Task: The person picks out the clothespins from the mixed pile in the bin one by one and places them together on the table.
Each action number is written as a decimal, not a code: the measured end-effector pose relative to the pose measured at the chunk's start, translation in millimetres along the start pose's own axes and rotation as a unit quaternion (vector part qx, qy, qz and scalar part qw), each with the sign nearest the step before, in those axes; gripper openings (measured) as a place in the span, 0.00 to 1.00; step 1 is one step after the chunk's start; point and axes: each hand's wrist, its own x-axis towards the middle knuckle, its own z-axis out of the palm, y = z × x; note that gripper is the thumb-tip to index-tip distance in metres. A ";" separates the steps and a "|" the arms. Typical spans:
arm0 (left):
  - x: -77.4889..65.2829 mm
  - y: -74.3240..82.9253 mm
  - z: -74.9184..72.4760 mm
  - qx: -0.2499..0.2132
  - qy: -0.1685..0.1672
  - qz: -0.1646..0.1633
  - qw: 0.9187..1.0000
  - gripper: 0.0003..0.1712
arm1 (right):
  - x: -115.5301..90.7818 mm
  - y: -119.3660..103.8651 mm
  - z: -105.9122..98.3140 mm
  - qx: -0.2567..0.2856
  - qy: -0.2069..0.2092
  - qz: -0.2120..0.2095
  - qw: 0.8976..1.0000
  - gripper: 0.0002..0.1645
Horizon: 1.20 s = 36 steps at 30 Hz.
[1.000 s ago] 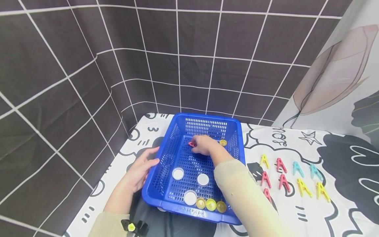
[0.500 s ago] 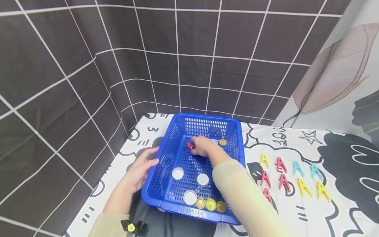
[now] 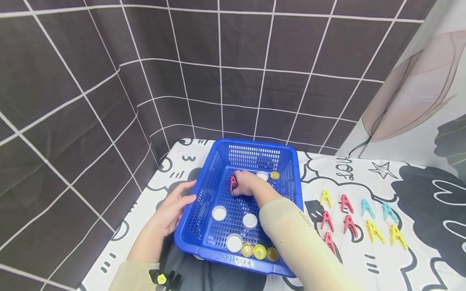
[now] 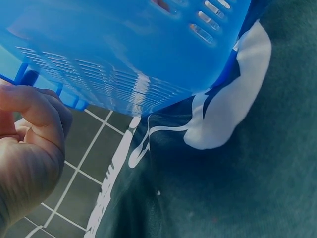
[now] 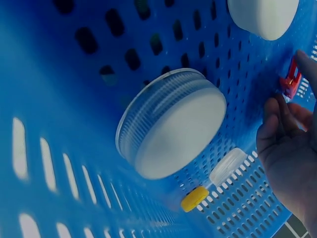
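Observation:
Inside the blue plastic basket (image 3: 214, 238), my right hand (image 3: 245, 184) pinches a red clothespin (image 3: 234, 184) low over the perforated floor. In the right wrist view the fingertips meet the red clothespin (image 5: 291, 79) close to the basket floor; whether it touches the floor I cannot tell. My left hand (image 3: 172, 208) grips the basket's left rim, thumb near the top edge. In the left wrist view the curled fingers of the left hand (image 4: 32, 134) sit at that rim. White lids (image 3: 219, 213) and yellow caps (image 3: 259, 251) lie about the basket floor.
Right of the basket, several yellow (image 3: 374, 231), red (image 3: 350, 225) and light blue clothespins (image 3: 367, 208) lie in rows on the patterned cloth (image 3: 386, 266). A dark tiled-pattern curtain (image 3: 240, 89) hangs behind. Another white lid (image 3: 262, 175) and a yellow cap (image 3: 274, 175) lie at the basket's back.
My right hand has shifted slightly left and toward me, and the red clothespin in its fingers has turned and shows more. The white lid at the back has come into view. The left hand stays put.

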 end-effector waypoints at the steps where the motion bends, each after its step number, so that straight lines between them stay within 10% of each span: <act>1: 0.1 0.1 0.2 -0.001 0.000 0.000 1.000 0.33 | 0.0 0.2 0.4 -0.002 -0.001 0.000 1.000 0.41; 36: 0.2 0.2 -0.1 0.000 -0.001 -0.002 1.000 0.34 | -2.1 -1.6 1.2 0.011 -0.044 -0.052 0.998 0.37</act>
